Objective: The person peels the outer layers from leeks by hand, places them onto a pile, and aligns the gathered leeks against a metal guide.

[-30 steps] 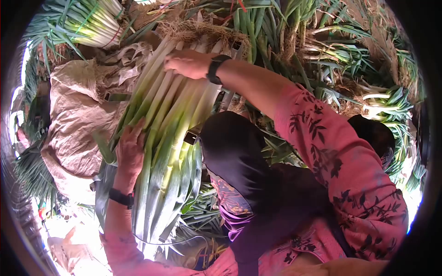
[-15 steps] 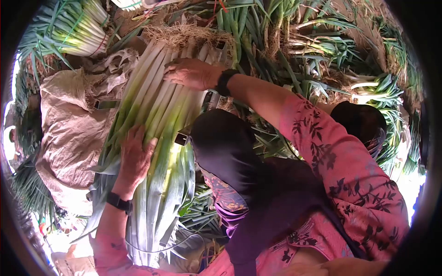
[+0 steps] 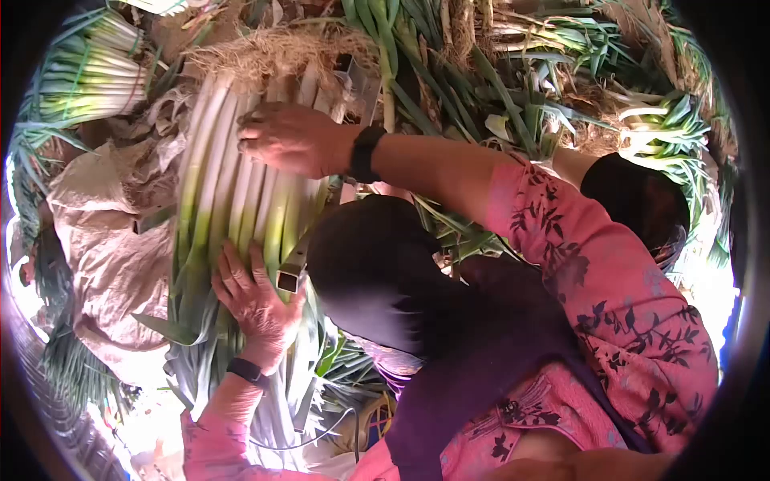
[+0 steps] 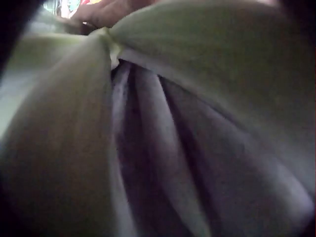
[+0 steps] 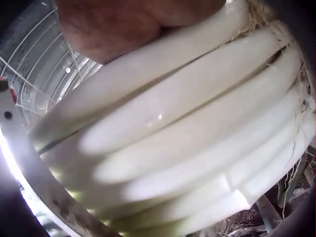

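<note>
A thick layer of leeks (image 3: 210, 180) lies side by side, roots at the top and green leaves toward the person. My right hand (image 3: 293, 140) rests across the white stems just below the roots. Lower down, my left hand (image 3: 261, 309) lies with spread fingers on the green part. In the right wrist view, part of the right hand (image 5: 128, 24) touches the white stems (image 5: 182, 98), beside a metal strip (image 5: 49, 197). Broad leaves (image 4: 222, 74) fill the left wrist view, with a bit of the left hand (image 4: 113, 12) at the top.
Crumpled sacking (image 3: 112, 240) lies left of the leeks. A tied bundle (image 3: 100, 72) is at the upper left, and more loose leeks (image 3: 658, 132) lie at the right. A metal bar end (image 3: 289, 280) sticks out beside the left hand. A dark-covered head (image 3: 369, 264) is in the middle.
In the head view the leeks and both hands have shifted left. The left hand has moved off the left edge of the leeks onto their middle, its fingers spread.
</note>
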Demonstrator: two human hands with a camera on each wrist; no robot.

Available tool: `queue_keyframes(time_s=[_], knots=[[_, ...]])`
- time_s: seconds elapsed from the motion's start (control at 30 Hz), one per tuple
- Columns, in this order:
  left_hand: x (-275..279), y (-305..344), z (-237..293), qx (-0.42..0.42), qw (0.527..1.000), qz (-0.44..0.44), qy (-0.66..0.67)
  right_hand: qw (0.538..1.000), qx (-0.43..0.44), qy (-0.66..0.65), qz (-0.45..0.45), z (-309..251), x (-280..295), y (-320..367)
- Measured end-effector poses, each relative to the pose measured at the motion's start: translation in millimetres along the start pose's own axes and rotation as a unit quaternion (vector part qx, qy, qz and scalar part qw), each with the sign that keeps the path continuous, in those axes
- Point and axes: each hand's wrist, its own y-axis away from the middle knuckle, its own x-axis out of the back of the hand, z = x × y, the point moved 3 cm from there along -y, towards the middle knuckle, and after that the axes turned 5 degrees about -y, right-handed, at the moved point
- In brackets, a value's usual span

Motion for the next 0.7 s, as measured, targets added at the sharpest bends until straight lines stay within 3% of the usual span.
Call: queue_keyframes(time_s=[0.03,0.07,0.1,0.13,0.17,0.23,0.3,0.37,0.4,0.43,0.47,0.53,0.57,0.6,0.67,0.7], knots=[[1,0,-1,0.000,1.000,0.021,0.008,1.000,0.002,0.016,0.010,-5,5,-6],[2,0,-1,0.000,1.000,0.020,0.011,0.995,-0.004,0.054,-0.080,-4,7,-11],[3,2,-2,-0.010,1.000,0.026,0.012,0.995,-0.009,0.063,-0.077,-3,5,-8],[-2,6,-4,0.000,1.000,0.030,0.001,0.997,0.030,-0.034,0.061,-1,2,0],[-9,7,-3,0.004,0.999,0.035,-0.002,0.971,0.067,-0.120,0.197,3,1,16],[-9,3,-2,0.004,0.999,0.040,-0.008,0.970,0.053,-0.111,0.210,11,-19,16],[-7,0,-3,-0.017,0.997,0.078,-0.012,0.998,-0.018,-0.043,0.046,5,-10,-2],[-6,-5,-4,-0.021,0.997,0.079,-0.017,0.983,0.061,-0.006,0.170,8,-16,7],[-11,-1,-7,-0.016,0.998,0.055,-0.020,0.994,-0.067,-0.015,-0.082,6,-5,0],[-16,1,-9,-0.028,0.997,0.075,-0.009,0.982,-0.100,-0.098,-0.129,-5,20,6],[-26,4,-17,-0.027,0.997,0.063,0.031,0.968,-0.100,-0.227,-0.041,-13,32,28],[-21,-2,-17,-0.024,0.998,0.020,-0.054,0.969,-0.101,-0.224,0.026,-29,73,69],[-22,-6,-20,-0.035,0.997,0.015,-0.068,0.952,-0.223,-0.209,-0.003,-24,81,96],[-19,-6,-21,-0.030,0.998,0.006,-0.052,0.967,-0.229,-0.104,0.029,-22,93,129],[-15,-9,-24,-0.038,0.998,0.003,-0.042,0.940,-0.331,-0.055,0.056,-10,99,198],[-18,-10,-30,-0.039,0.995,-0.043,-0.078,0.929,-0.365,-0.027,0.054,-13,105,231]])
